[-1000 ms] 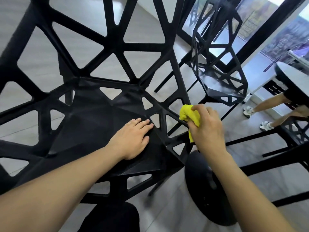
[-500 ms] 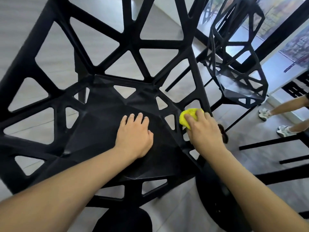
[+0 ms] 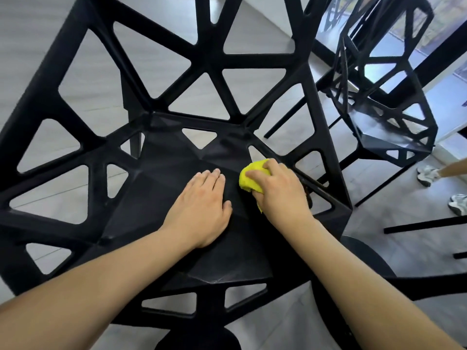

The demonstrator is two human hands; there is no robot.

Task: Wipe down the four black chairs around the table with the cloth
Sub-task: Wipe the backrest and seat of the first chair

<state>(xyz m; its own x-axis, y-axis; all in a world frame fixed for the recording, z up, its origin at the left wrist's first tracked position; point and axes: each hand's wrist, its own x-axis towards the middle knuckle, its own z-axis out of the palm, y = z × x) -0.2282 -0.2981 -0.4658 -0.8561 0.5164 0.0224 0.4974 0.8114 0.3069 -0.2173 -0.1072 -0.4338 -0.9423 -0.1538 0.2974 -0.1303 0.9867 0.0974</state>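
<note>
From my head camera, my left hand (image 3: pixel 202 205) lies flat with straight fingers on the seat of the big black plastic chair with triangle holes (image 3: pixel 156 178). My right hand (image 3: pixel 278 190) is curled tight around the bunched-up yellow cloth (image 3: pixel 249 176), which presses on the seat's right side, just beside my left fingertips. A second black chair (image 3: pixel 386 117) stands further right.

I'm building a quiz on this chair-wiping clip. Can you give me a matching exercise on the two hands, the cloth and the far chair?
Things:
1. left hand
2. right hand
3. yellow cloth
4. far chair

States:
A. bunched on the near chair seat
B. untouched, upper right
C. flat on the seat
D. grips the cloth

Pairs: 1-C, 2-D, 3-A, 4-B
</note>
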